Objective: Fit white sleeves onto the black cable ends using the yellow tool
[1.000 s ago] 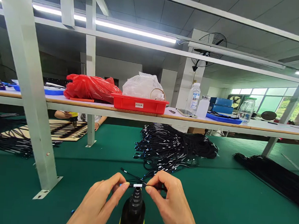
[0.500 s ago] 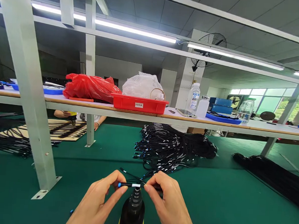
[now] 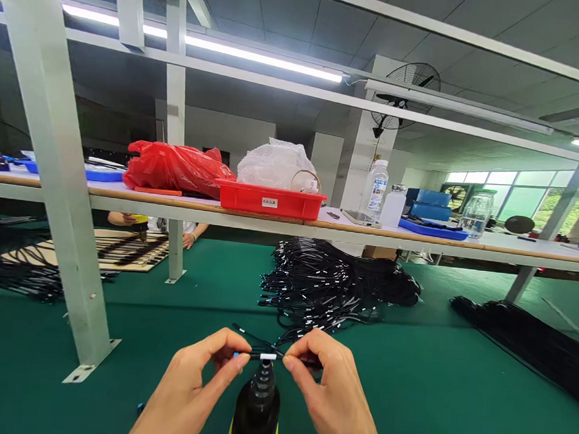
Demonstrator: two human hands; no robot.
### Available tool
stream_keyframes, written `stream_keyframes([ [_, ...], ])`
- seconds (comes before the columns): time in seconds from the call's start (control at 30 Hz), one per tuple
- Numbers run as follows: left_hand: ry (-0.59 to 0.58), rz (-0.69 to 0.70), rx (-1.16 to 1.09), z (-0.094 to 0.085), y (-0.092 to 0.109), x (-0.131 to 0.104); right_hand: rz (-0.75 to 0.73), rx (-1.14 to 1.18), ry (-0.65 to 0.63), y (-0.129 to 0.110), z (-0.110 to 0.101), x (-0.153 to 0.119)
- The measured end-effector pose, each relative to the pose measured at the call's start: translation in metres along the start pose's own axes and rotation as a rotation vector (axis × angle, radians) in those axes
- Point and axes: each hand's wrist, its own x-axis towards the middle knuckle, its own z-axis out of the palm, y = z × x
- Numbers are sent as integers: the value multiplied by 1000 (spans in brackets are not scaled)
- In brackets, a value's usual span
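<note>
A thin black cable with a white label is stretched level between my two hands. My left hand pinches it near its blue-tipped end, which partly shows behind the fingers. On the other side of the label, my right hand pinches the cable between thumb and fingertips. Right under the label stands the stepped black nozzle of a black and yellow hot-air tool, pointing up. Whether the nozzle touches the cable I cannot tell. Beyond my hands, a few loose cable ends lie on the green mat.
A large bundle of black cables lies ahead on the green table; another bundle is at right. A shelf with a red bin and bottles spans above. Metal post at left. A co-worker's hand shows behind.
My left hand has slid slightly right along the cable, covering more of the blue end. The label has shifted a little right and up, over the nozzle.
</note>
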Motion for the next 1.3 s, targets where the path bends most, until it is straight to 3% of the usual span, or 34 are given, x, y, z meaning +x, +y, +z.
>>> stream_keyframes([
  [0.7, 22, 167, 5, -3, 8, 3, -37, -47, 8, 3, -4, 3],
  [0.9, 16, 97, 61, -8, 11, 0, -30, -72, -12, 2, -4, -1],
  [1.3, -5, 106, 52, -10, 4, -2, 4, -75, -43, 1, -2, -1],
])
